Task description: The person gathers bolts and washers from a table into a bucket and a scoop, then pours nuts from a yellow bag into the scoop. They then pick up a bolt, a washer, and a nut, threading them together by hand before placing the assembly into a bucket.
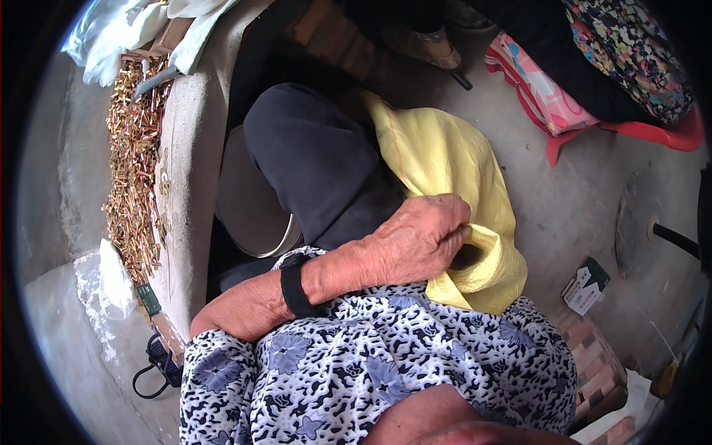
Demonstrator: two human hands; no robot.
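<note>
My left hand [436, 222], with a black band round the wrist, reaches across my lap from the left. Its fingers are closed on the rim of a yellow woven sack [460, 156]. The sack lies over and beside my dark-trousered leg [319, 156], its mouth rolled open toward me just below the hand. Shadow hides what is inside. My right hand does not show; neither does its forearm.
Many small brass-coloured metal pieces [133, 178] cover a cloth-edged bench at left, with a grey tool [157, 80] on them. Below stands a white bucket [256, 196]. Another person sits upper right on a red stool [667, 135]. A small box [586, 285] lies at right.
</note>
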